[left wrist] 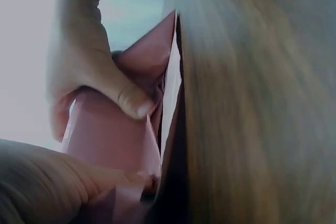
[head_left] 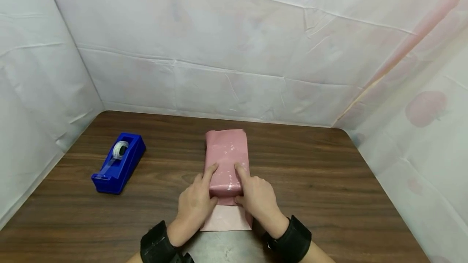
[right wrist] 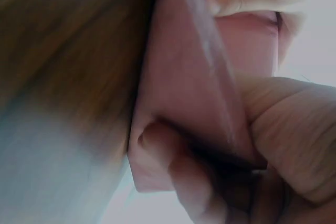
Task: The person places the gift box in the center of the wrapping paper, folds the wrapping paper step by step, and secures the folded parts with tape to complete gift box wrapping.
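A box in glossy pink wrapping paper [head_left: 227, 153] lies lengthwise on the table, its near end facing me. At that end a pale paper flap [head_left: 226, 219] sticks out toward me. My left hand [head_left: 195, 200] grips the left near corner, index finger along the top and thumb at the end face. The right hand [head_left: 260, 199] mirrors it on the right corner, thumb pushing in the side of the paper. Folded pink paper [left wrist: 152, 51] slants out beside the thumb in the left wrist view. In the right wrist view, my right fingers curl around the slanting paper edge [right wrist: 210, 66].
A blue tape dispenser [head_left: 120, 163] with a roll of clear tape stands left on the brown wood-grain table [head_left: 310, 173]. A grey, shiny patch [head_left: 223, 246] lies at the near edge. White patterned sheets [head_left: 219, 44] hang around the table's back and sides.
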Tool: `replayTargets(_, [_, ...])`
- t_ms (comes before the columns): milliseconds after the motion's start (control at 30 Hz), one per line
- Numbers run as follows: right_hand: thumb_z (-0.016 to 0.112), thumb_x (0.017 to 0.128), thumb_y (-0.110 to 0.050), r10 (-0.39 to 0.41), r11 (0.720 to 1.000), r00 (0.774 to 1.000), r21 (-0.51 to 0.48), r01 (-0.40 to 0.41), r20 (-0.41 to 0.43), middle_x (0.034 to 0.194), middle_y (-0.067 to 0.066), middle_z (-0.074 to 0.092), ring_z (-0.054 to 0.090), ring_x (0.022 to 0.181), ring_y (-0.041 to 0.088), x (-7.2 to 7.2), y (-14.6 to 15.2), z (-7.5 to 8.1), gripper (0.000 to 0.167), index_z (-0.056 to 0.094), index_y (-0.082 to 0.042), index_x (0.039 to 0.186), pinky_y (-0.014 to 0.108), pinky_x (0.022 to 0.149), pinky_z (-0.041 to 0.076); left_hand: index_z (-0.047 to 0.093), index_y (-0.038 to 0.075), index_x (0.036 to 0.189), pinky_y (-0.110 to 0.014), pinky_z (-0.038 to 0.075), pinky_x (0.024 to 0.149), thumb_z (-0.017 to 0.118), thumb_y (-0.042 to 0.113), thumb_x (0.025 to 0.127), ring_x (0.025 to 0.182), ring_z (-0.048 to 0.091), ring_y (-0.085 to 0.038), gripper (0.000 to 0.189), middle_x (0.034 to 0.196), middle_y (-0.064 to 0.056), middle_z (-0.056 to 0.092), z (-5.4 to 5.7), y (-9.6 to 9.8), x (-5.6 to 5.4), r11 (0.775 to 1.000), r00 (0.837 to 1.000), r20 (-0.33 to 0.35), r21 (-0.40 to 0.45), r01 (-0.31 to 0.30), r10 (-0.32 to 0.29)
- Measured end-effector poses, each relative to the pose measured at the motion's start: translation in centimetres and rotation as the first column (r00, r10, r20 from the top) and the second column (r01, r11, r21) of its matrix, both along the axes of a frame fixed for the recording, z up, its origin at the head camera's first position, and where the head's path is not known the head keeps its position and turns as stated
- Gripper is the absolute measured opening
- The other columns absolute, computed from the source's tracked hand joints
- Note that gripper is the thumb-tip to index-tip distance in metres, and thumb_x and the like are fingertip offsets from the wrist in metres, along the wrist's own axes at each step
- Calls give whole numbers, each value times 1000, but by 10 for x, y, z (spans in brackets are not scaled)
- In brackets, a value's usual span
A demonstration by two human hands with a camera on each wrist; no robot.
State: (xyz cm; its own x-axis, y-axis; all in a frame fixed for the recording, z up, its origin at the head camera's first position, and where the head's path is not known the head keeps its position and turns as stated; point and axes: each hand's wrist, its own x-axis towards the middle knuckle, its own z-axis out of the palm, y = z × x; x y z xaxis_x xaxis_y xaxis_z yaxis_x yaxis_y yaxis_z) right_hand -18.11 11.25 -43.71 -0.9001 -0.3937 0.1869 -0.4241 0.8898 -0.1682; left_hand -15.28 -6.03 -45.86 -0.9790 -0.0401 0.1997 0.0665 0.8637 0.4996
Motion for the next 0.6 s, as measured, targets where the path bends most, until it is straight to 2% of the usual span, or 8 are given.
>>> replayTargets(167, [90,61,-16,28,999,999,-22,-27,46,69,8,66,61,56,19,-2,5,2,88,43,-17,136,27,46,39,36,32,145,-34,45,52,88,10,64,68,62,-24,98,114,-14,62,7,-5,-2,996,993,89,55,68,-73])
replayTargets(333, [87,63,-3,73,994,991,-93,-63,109,80,13,69,66,67,21,-5,9,3,87,42,-15,137,27,52,43,36,28,146,-43,52,73,91,11,59,92,65,-30,104,117,-15,64,14,-12,-4,989,979,145,70,131,-140])
replayTargets(400, [85,64,0,90,990,988,-116,-75,125,84,14,70,67,70,21,-6,10,3,86,42,-14,137,26,53,44,34,28,147,-43,52,72,90,16,61,90,66,-28,104,110,-14,67,16,-14,-4,987,974,164,56,149,-156])
replayTargets(500, [84,66,1,98,989,986,-126,-81,132,85,14,70,67,72,21,-6,10,3,84,41,-13,137,25,54,43,31,30,149,-39,50,63,87,21,67,76,65,-23,99,97,-12,70,19,-16,-2,987,970,183,26,160,-162])
replayTargets(600, [84,67,0,91,990,987,-119,-75,133,85,14,70,67,70,20,-6,9,3,84,41,-14,138,25,53,42,30,31,150,-34,46,56,83,19,73,63,59,-16,94,83,-9,69,19,-17,-3,987,967,198,34,158,-162])
